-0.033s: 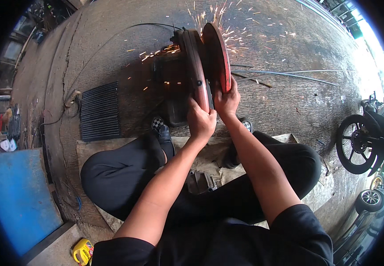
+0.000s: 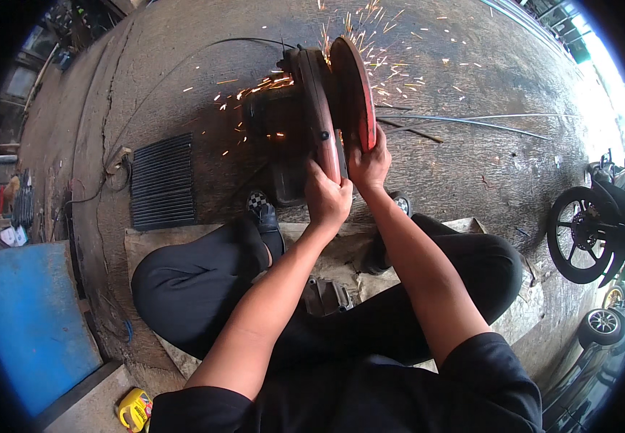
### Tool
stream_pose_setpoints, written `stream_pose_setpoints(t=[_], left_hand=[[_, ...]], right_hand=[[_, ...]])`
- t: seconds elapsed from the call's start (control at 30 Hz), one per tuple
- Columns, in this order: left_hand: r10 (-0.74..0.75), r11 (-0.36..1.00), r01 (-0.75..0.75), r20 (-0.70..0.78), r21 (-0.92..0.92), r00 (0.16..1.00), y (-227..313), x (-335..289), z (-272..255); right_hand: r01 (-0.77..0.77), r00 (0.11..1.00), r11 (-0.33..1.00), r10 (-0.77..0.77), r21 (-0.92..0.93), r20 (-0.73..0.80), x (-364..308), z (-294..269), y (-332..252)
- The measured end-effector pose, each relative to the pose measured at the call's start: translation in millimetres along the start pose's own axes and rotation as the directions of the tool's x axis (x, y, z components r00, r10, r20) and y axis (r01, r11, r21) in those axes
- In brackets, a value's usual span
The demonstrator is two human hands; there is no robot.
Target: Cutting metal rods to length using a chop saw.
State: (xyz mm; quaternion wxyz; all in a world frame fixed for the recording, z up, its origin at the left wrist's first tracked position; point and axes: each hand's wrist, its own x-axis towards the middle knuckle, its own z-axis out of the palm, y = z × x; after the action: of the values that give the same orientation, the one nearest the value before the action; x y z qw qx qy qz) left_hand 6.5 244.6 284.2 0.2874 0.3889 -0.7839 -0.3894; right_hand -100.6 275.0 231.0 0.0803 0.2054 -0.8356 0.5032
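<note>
A dark floor-standing machine sits on the ground in front of me, looking like a bench grinder, its body partly in shadow. Along its right side runs a long, curved reddish-brown guard with a dark bolt. My left hand is closed around this guard's lower end. Just right of it stands a red disc, nearly edge-on, its lower rim gripped by my right hand. Orange sparks spray from behind the disc's top and beside the machine. Where the disc meets the machine is hidden.
A ribbed dark grate lies left of the machine, near a cable. Thin metal rods lie to the right. A blue panel and yellow container are at lower left. A motorcycle wheel stands at right. Cloth lies beneath my legs.
The spark pattern has shifted, with the streaks in different places. My hands, the disc and the machine show no visible movement.
</note>
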Motion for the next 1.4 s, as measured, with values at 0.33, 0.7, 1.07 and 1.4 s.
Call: stream_pose_setpoints(t=[0.33,0.7,1.07,1.4], left_hand=[[-0.029,0.999,0.029,0.018,-0.014,0.999,-3.5,-1.0,1.7],[0.052,0.999,-0.052,-0.033,0.017,0.998,-1.4,-2.0,0.4],[-0.054,0.998,0.055,0.037,-0.024,0.998,-7.8,-2.6,4.1],[-0.024,1.000,0.024,0.006,-0.018,1.000,-8.1,-2.7,5.4]], right_hand=[[-0.029,1.000,0.999,0.029,-0.018,0.011,-0.5,-0.4,-0.5],[-0.031,1.000,0.999,0.031,-0.025,0.002,-0.1,-0.6,-1.6],[-0.074,0.997,0.997,0.075,-0.017,0.029,-0.1,-2.3,-3.4],[-0.036,0.999,0.999,0.037,-0.019,0.009,-2.0,-2.1,-2.1]])
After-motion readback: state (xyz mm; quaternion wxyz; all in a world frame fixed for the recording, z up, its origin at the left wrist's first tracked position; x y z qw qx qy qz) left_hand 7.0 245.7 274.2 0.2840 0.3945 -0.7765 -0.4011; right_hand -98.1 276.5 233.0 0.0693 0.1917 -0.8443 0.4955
